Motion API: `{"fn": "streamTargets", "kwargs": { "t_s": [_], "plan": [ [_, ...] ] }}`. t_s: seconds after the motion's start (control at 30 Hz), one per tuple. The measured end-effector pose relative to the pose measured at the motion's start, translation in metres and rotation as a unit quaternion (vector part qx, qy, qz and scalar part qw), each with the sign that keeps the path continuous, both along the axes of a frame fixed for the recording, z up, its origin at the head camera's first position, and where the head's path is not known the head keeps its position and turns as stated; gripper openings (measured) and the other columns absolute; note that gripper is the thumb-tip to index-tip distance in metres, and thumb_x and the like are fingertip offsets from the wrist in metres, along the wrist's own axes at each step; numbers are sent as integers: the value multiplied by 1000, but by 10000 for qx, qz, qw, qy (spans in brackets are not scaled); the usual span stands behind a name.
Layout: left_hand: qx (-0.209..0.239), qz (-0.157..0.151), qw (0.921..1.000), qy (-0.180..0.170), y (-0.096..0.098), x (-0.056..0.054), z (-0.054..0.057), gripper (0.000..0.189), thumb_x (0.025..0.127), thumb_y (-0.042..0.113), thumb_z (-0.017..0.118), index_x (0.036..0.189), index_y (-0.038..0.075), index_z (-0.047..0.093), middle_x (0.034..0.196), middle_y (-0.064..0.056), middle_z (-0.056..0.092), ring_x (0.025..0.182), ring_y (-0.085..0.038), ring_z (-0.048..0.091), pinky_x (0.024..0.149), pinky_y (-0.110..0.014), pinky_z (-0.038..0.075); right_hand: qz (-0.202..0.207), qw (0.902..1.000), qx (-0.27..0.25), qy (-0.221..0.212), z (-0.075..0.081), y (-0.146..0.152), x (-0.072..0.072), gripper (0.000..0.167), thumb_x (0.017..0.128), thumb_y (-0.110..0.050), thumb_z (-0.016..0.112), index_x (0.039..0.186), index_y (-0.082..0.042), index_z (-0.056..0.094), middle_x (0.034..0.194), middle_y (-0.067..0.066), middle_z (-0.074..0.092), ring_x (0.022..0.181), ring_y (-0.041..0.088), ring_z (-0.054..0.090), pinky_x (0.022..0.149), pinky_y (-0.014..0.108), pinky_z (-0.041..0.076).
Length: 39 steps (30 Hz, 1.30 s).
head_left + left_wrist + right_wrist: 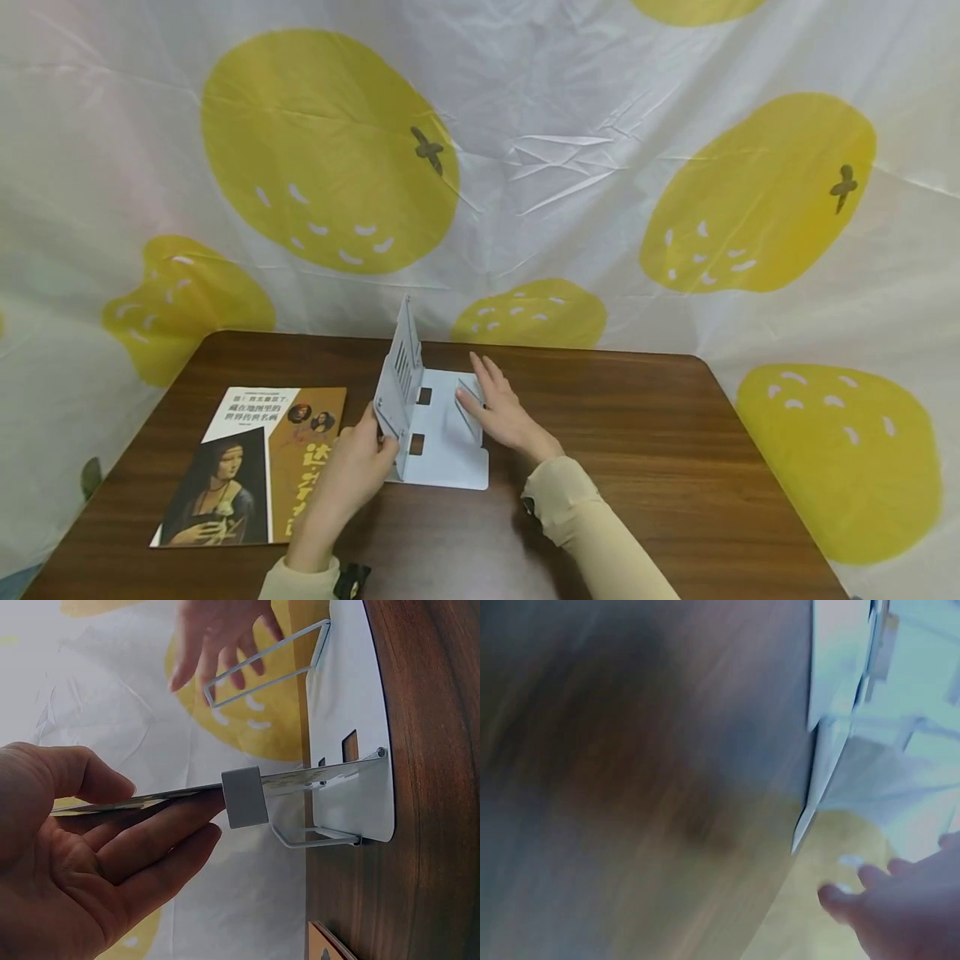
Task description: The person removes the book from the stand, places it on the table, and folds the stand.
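Note:
A white metal folding book stand point(450, 471) rests on the table, its slotted panel point(397, 375) raised steeply from the flat base. My left hand point(352, 467) grips the panel's near edge, thumb on one face and fingers on the other, as the left wrist view shows. A grey block point(245, 797) sits on that edge beside the fingertips. Over the right part of the base, my right hand point(506, 412) is held with fingers extended near a thin wire bracket point(262, 656). Whether it touches the bracket cannot be made out. The right wrist view is blurred.
Left of the stand lies a book point(247, 467) with a painted portrait on its cover. The brown wooden table point(637, 467) has rounded far corners. Behind it hangs a white cloth point(555, 167) printed with yellow fruit.

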<state>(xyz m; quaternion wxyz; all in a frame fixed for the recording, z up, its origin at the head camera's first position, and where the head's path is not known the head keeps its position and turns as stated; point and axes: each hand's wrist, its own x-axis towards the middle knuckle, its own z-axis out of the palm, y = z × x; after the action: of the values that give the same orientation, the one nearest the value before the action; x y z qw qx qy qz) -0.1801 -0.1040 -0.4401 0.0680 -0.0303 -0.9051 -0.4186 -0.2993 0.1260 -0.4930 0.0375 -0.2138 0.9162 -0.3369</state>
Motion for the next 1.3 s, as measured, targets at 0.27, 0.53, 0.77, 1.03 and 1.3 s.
{"fn": "streamTargets", "kwargs": {
  "t_s": [0.27, 0.53, 0.77, 1.03, 1.3],
  "plan": [
    [-92, 40, 9999, 19, 0, 2, 1, 45, 91, 5, 55, 134, -3, 45, 59, -3, 52, 40, -11, 41, 35, -25, 27, -319, 9983, 170, 447, -5, -23, 5, 68, 104, -53, 22, 158, -13, 13, 162, 17, 7, 147, 37, 7, 111, 64, 11],
    [-102, 30, 9999, -40, 0, 4, -1, 43, 89, 3, 56, 131, -3, 49, 61, -2, 52, 43, -12, 43, 36, -27, 30, -295, 9984, 350, 321, -12, -38, 12, 67, 104, -54, 18, 158, -16, 13, 161, 18, 8, 147, 37, 7, 111, 64, 10],
    [-44, 5, 10000, -34, -1, 3, -1, 44, 89, 3, 56, 132, -3, 48, 62, -3, 54, 44, -11, 44, 36, -27, 31, -221, 9972, 669, 246, -14, -48, 8, 69, 102, -58, 18, 158, -17, 15, 161, 18, 9, 147, 37, 7, 109, 67, 10],
    [-137, 16, 9999, 4, -1, 1, 0, 35, 88, 4, 56, 123, -4, 53, 58, -1, 49, 44, -12, 43, 37, -28, 31, -91, 9946, 1035, 58, -12, -55, 9, 70, 102, -60, 18, 158, -18, 16, 161, 18, 7, 147, 39, 5, 109, 68, 8],
    [-183, 30, 9998, -9, 0, 0, 1, 43, 87, 4, 56, 129, -3, 50, 58, -2, 50, 43, -12, 43, 36, -29, 31, -151, 9849, 1670, -440, -14, -61, 5, 69, 102, -59, 24, 158, -19, 20, 162, 16, 8, 147, 38, 4, 110, 66, 7]
  ]
}}
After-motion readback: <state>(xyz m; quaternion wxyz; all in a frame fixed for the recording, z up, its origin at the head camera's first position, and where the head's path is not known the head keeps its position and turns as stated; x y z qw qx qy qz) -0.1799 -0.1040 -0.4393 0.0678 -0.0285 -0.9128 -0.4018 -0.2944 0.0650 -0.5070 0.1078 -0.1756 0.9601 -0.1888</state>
